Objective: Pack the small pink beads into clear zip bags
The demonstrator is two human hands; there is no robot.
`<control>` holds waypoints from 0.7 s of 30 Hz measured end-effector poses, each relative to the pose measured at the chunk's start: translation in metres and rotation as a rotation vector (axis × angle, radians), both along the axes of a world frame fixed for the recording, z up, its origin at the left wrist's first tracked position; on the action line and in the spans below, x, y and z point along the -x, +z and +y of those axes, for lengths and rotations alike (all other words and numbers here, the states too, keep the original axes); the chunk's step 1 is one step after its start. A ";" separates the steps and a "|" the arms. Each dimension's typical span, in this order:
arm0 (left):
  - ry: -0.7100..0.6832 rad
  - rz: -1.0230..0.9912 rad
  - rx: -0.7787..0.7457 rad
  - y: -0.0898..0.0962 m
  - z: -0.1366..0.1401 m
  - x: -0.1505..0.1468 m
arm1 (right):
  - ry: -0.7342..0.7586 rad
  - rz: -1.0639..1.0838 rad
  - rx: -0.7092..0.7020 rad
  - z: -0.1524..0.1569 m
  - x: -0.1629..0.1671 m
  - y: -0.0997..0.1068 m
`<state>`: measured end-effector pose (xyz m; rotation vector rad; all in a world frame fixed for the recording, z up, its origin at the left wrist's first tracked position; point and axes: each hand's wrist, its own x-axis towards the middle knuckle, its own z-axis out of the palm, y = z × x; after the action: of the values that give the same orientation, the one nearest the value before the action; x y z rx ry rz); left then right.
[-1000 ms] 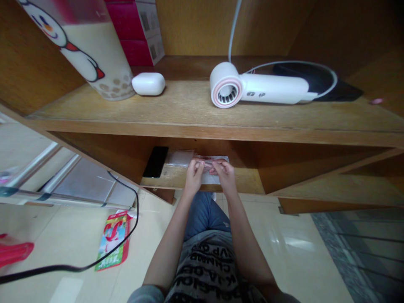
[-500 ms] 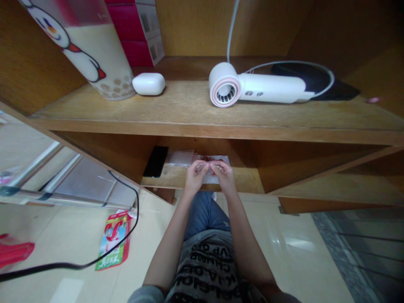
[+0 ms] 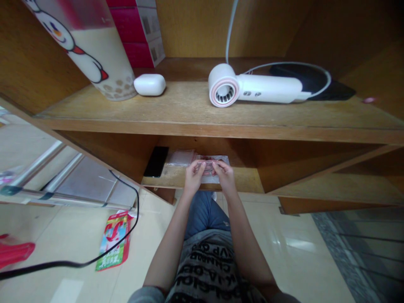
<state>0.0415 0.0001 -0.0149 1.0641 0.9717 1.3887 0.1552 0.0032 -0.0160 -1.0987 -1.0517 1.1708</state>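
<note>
My left hand (image 3: 193, 176) and my right hand (image 3: 225, 174) are side by side over the lower shelf, thumbs and fingers pinched. Between them stretches a small clear plastic bag (image 3: 208, 167), gripped at its two sides. Whether anything is inside it is too small to make out. Under the hands lies a white sheet (image 3: 211, 179) with some reddish bits at its far side, partly covered by my fingers. Left of my left hand sits a stack of clear plastic bags (image 3: 181, 158), and beyond it a black phone (image 3: 156, 161).
The upper shelf (image 3: 183, 109) juts out above the hands. On it stand a milk tea cup (image 3: 104, 63), a white earphone case (image 3: 149, 85) and a white handheld fan (image 3: 252, 88) with a cable. A black cord (image 3: 78, 265) and a colourful packet (image 3: 112, 240) are at floor level, left.
My hands have moved slightly apart, thumbs no longer meeting. More of the clear bag shows, spread between them.
</note>
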 end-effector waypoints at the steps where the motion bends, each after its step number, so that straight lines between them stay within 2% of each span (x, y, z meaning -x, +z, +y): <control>1: 0.000 0.005 0.003 0.000 0.000 0.000 | 0.002 -0.011 -0.013 0.000 0.000 0.000; 9: 0.073 0.080 -0.003 0.000 -0.002 -0.002 | -0.065 -0.134 -0.130 -0.001 -0.002 -0.004; 15: -0.009 0.069 -0.026 0.004 -0.004 0.001 | -0.047 -0.113 -0.083 -0.002 -0.005 0.002; 21: -0.002 0.064 -0.014 0.005 -0.002 0.006 | -0.034 -0.199 -0.147 0.000 -0.009 -0.003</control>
<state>0.0351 -0.0020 -0.0103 1.1259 1.0086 1.3690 0.1638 0.0030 -0.0186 -1.1292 -1.2476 0.9553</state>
